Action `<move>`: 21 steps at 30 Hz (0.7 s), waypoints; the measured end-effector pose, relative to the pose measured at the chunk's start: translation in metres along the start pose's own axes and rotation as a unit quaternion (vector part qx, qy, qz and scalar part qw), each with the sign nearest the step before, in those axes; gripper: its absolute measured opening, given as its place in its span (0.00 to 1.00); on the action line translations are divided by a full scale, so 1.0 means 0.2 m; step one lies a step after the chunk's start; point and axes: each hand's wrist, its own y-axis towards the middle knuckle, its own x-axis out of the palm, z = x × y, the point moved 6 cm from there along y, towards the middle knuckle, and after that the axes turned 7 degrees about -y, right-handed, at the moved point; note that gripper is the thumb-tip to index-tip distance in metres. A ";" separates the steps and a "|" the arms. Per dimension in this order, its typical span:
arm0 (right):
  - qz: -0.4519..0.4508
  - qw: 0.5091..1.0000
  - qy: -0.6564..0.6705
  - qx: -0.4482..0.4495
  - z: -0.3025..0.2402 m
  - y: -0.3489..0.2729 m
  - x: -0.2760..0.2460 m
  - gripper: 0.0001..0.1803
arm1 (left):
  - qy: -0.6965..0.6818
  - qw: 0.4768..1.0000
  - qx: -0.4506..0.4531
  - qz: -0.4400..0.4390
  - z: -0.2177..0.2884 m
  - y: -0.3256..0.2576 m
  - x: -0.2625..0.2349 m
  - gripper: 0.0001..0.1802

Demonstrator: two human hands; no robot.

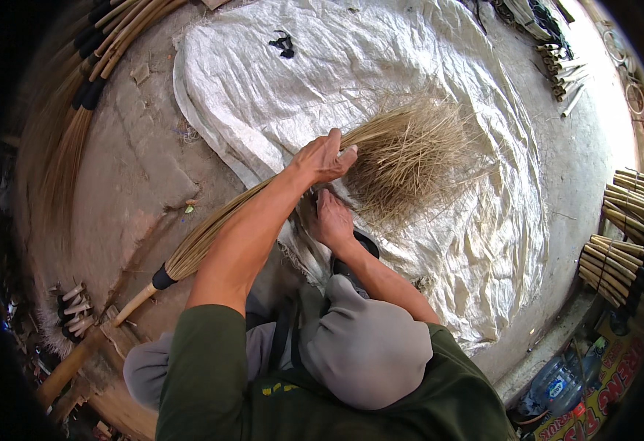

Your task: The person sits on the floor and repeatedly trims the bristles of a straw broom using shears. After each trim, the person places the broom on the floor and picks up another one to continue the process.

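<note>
A long straw broom lies slantwise across the view, its pale handle (134, 305) at lower left and a black binding (163, 278) where the bristles (208, 239) begin. My left hand (323, 157) is closed around the bristles toward their far end, with the thumb pointing right. Beyond it the bristle tips fan out over a tangled heap of loose straw (414, 165). Just nearer to me, my right hand (333, 219) is closed beside a dark edge, below the bristles. What its fingers grip is hidden.
A crumpled white sheet (248, 88) covers the floor under the straw, with a small black scrap (282, 45) on it. Several brooms (116, 48) lean at upper left. Tied bundles of sticks (612, 268) and a clear plastic bottle (561, 386) stand at right. Pale tubes (568, 73) lie at upper right.
</note>
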 end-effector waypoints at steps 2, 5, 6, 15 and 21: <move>-0.009 0.996 0.093 0.003 0.04 0.00 -0.06 0.23 | -0.005 1.000 -0.011 0.001 -0.02 0.01 -0.01 0.30; -0.041 0.994 0.092 0.031 0.15 -0.16 -0.23 0.23 | 0.002 0.999 -0.034 -0.015 -0.04 0.02 0.01 0.28; -0.050 0.994 0.096 0.007 0.19 -0.24 -0.31 0.22 | 0.005 1.000 -0.018 -0.014 -0.04 0.02 0.02 0.27; -0.190 0.908 0.373 -0.014 0.43 -1.02 -0.34 0.23 | -0.079 0.996 0.014 -0.030 -0.12 0.04 0.07 0.23; -0.358 0.695 0.580 0.228 0.41 -1.14 -0.36 0.40 | -0.102 0.994 0.027 -0.018 -0.13 0.05 0.08 0.22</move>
